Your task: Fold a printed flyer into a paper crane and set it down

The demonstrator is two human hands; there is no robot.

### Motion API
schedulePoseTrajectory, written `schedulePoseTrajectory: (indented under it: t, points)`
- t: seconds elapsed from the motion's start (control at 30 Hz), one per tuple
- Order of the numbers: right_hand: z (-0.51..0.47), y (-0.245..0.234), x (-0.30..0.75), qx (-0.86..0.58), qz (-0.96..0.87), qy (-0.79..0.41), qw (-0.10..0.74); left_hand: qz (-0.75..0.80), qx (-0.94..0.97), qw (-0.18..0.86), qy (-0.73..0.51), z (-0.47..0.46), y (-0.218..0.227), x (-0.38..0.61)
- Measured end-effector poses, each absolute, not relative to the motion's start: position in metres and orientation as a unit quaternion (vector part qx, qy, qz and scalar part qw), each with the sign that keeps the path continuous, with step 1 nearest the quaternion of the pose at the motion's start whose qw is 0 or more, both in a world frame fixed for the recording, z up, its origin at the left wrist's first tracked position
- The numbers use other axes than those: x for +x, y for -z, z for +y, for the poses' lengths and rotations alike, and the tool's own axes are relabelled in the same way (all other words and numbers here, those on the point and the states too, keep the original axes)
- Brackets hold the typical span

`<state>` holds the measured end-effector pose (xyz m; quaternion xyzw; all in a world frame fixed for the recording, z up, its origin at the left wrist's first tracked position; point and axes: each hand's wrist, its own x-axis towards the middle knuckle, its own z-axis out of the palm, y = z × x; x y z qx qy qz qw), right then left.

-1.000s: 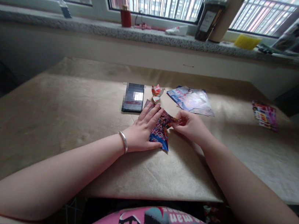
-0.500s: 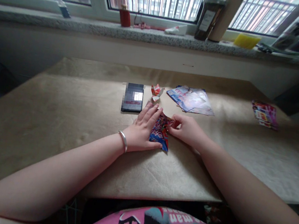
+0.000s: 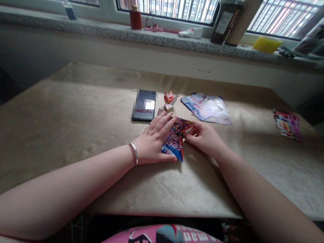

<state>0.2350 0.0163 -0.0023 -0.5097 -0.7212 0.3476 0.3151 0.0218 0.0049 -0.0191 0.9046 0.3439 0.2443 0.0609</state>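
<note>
A colourful printed sheet of paper [image 3: 174, 139], partly folded, lies on the table under my hands. My left hand [image 3: 156, 141] rests flat across its left side, fingers stretched out and thumb along the near edge. At the paper's right edge, my right hand [image 3: 200, 136] pinches a raised flap between thumb and fingers. The left part of the sheet is hidden beneath my left hand. Just beyond the hands stands a small red and white folded paper piece [image 3: 170, 100].
A dark phone [image 3: 144, 106] lies left of the folded piece. Several printed sheets [image 3: 207, 108] are stacked at the back, and a fanned pile of pink printed papers [image 3: 287, 124] lies far right on the table [image 3: 75, 117]. Jars and small items line the windowsill [image 3: 96, 28].
My right hand has moved slightly away from me, and the paper's right flap has shifted and opened a little. My left hand stays nearly in place.
</note>
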Motion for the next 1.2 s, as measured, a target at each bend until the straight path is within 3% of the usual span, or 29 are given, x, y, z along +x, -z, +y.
schedulePoseTrajectory:
  t: [0.33,0.63,1.03,1.2]
  points:
    - [0.016,0.004,0.234,-0.451,-0.651,-0.448,0.415,0.335,0.892,0.036,-0.301,0.008,0.015,0.022]
    - [0.013,0.004,0.229,-0.458,-0.648,-0.452,0.407,0.386,0.873,-0.027,-0.298,0.0,0.011,0.026]
    - [0.008,-0.002,0.229,-0.452,-0.677,-0.411,0.41,0.438,0.835,0.089,-0.319,0.006,0.002,0.022]
    - [0.007,-0.002,0.23,-0.445,-0.693,-0.386,0.415,0.463,0.821,0.077,-0.324,0.004,-0.001,0.023]
